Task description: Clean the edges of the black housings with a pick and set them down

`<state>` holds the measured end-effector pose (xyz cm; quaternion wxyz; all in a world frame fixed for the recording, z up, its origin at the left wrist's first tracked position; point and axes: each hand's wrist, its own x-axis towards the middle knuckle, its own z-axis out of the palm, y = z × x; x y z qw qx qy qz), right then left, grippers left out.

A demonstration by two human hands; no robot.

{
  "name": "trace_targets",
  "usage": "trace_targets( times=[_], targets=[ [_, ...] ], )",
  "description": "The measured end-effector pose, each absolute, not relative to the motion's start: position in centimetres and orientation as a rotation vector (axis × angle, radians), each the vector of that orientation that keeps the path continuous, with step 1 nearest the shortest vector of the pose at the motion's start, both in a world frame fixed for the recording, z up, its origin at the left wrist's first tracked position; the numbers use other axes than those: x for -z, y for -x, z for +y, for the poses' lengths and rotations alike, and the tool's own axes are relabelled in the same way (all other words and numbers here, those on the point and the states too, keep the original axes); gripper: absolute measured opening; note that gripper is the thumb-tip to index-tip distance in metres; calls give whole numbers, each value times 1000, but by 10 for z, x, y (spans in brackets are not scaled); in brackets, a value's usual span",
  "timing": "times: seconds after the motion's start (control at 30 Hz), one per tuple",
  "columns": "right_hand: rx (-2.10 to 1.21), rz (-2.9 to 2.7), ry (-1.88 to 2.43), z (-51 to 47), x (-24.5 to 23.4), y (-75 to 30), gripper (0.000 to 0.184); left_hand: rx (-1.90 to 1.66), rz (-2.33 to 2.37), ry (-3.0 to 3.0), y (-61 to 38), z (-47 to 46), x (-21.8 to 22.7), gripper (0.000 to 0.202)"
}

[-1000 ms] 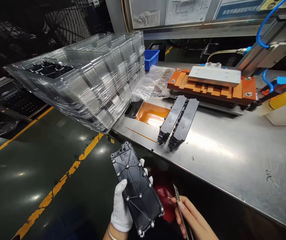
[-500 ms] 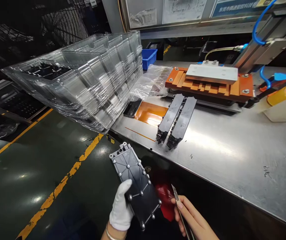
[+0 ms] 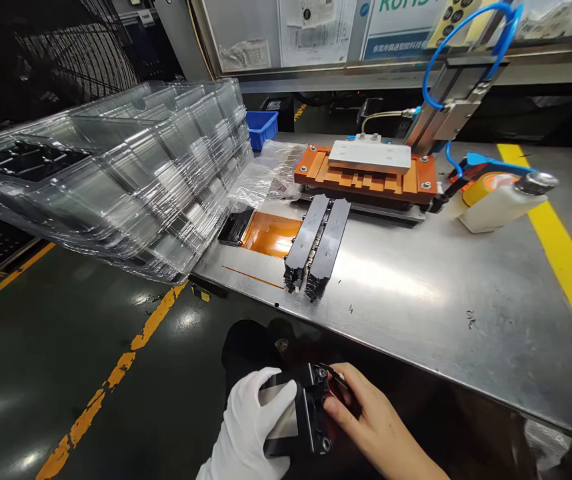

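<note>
My left hand (image 3: 246, 420), in a white glove, is wrapped round a black moulded plastic part (image 3: 306, 417) low in front of me, beyond the bench edge. That part is turned so one end, with round bosses at its corners, faces right. My bare right hand (image 3: 373, 420) is closed at this end, thumb and fingers close to the plastic. Between its fingers shows a thin dark strip of the utility knife (image 3: 335, 372); the blade is hidden. On the bench two similar black parts, a left one (image 3: 309, 233) and a right one (image 3: 331, 243), stand side by side on edge.
Stacked clear plastic trays (image 3: 166, 193) overhang the bench (image 3: 406, 300) at left. An orange film sheet (image 3: 271, 235) lies beside the black parts. Behind stand an orange fixture (image 3: 316, 167) with a pneumatic arm, a white bottle (image 3: 501, 207) and a blue bin (image 3: 262, 128).
The black part has been turned from its ribbed face to an end and moved lower. My right hand has brought the knife up against it. The view has swung right.
</note>
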<state>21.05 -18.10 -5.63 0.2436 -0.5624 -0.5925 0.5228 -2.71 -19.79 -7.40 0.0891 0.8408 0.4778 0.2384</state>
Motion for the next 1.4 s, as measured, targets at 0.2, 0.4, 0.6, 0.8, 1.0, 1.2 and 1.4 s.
trace_targets(
  times=[0.2,0.4,0.6,0.8,1.0,1.2,1.4],
  targets=[
    [-1199,-1728,1510,-182,60,-206,40,-765,1598,-2332,14,-205,82,78],
    [-1121,-1747,1539,-181,61,-207,39,-790,1601,-2309,13,-204,83,84],
    [-1196,-1704,1537,-185,64,-208,37,-768,1606,-2299,9,-204,86,77],
    [-1291,-1484,1476,-193,69,-203,32,-718,1635,-2190,9,-206,88,78],
    [-1358,-1099,1573,-193,82,-196,38,-473,1530,-2021,13,-198,73,85],
    [-1532,-1045,1539,-190,75,-208,46,-306,1513,-1957,10,-196,67,94],
    [-1438,-1137,1562,-188,65,-210,44,-222,1570,-1986,4,-193,60,94]
  ],
)
